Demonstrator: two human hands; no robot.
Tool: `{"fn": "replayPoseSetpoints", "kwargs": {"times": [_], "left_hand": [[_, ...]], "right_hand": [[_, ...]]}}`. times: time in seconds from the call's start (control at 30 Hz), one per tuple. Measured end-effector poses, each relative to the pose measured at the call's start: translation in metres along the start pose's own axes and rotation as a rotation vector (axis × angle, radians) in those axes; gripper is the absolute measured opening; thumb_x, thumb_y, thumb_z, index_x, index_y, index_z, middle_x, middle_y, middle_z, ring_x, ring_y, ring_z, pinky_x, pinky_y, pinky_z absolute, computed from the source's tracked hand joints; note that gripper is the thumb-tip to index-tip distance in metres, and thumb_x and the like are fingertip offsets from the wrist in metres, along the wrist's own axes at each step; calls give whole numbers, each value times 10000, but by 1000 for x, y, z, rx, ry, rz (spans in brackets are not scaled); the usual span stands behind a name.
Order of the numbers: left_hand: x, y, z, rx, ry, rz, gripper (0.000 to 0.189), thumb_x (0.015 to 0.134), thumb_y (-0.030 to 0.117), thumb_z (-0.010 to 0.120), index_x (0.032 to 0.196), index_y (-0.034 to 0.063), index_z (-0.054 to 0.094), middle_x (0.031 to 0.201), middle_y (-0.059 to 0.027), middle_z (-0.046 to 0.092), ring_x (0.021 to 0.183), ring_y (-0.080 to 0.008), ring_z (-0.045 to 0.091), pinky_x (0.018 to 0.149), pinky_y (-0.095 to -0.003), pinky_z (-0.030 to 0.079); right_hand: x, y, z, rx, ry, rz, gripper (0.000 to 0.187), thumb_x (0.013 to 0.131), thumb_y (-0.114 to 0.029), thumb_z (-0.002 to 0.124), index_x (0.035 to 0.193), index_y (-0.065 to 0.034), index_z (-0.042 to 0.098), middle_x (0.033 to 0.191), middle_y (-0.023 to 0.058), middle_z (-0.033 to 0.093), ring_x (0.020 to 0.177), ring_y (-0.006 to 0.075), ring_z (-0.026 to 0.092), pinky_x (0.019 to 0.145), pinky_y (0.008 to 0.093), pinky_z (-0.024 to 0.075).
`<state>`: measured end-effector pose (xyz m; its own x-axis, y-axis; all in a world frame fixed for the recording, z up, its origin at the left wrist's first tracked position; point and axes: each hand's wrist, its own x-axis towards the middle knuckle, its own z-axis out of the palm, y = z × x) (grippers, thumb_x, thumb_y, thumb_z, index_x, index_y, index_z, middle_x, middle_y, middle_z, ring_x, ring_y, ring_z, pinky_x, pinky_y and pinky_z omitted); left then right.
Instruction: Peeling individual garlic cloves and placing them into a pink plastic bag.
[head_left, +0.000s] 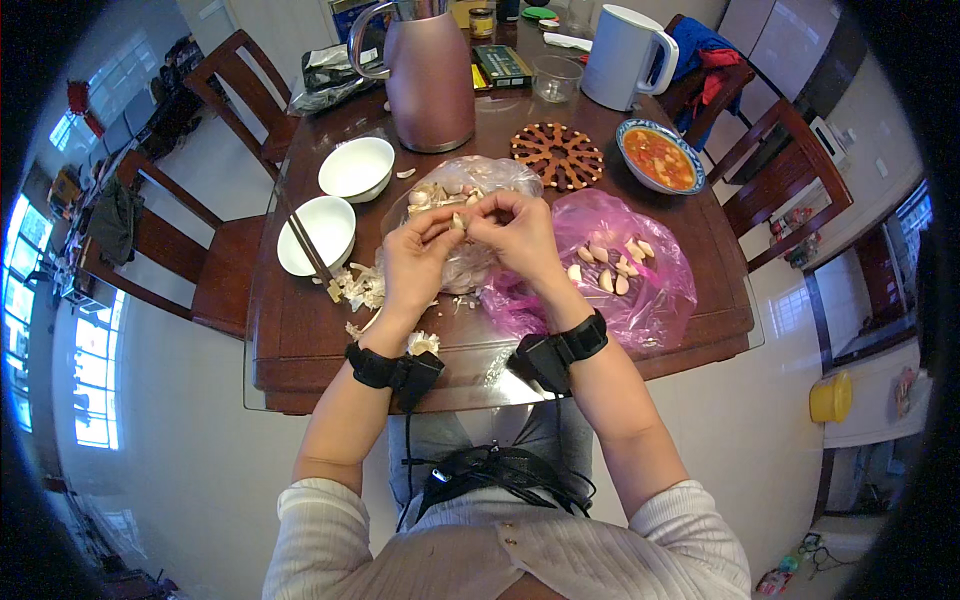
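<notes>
Between the fingertips of my left hand (417, 259) and my right hand (523, 238) is a small garlic clove (458, 221), pinched from both sides. Just beyond and beneath my hands lies a clear plastic bag (514, 174) with garlic (429, 197) in it. A pink plastic bag (660, 300) is spread out to the right, and several pale garlic cloves (606, 280) rest on it. Papery garlic skins (364, 286) are scattered left of my left hand. Nearer the table's front edge sits a garlic remnant (424, 343).
Two white bowls (356, 169) stand at left, with chopsticks (306, 241) across the nearer one. Behind are a pink thermal jug (431, 82), a wooden trivet (556, 156), a bowl of red soup (660, 157) and a light blue pitcher (622, 60). Black cables (495, 480) lie across my lap.
</notes>
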<state>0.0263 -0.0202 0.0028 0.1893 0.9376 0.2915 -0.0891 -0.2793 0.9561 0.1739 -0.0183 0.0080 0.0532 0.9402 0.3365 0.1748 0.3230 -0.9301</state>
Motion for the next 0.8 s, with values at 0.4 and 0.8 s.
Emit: {"fn": "replayPoseSetpoints", "kwargs": {"times": [0.4, 0.8], "left_hand": [[10, -5, -9, -422, 83, -196, 286, 914, 40, 498, 1187, -45, 502, 1173, -138, 559, 1003, -177, 592, 905, -253, 474], [7, -2, -7, -213, 76, -125, 310, 815, -17, 627, 1121, -49, 587, 1067, -119, 618, 925, -128, 601, 830, -219, 484]], "right_hand": [[6, 13, -5, -167, 104, -3, 201, 723, -205, 679, 770, -10, 684, 686, 107, 663, 624, 168, 641, 577, 281, 482], [3, 4, -3, 37, 9, 25, 160, 732, -142, 704, 849, -33, 709, 771, 70, 688, 655, 121, 631, 623, 260, 499]]}}
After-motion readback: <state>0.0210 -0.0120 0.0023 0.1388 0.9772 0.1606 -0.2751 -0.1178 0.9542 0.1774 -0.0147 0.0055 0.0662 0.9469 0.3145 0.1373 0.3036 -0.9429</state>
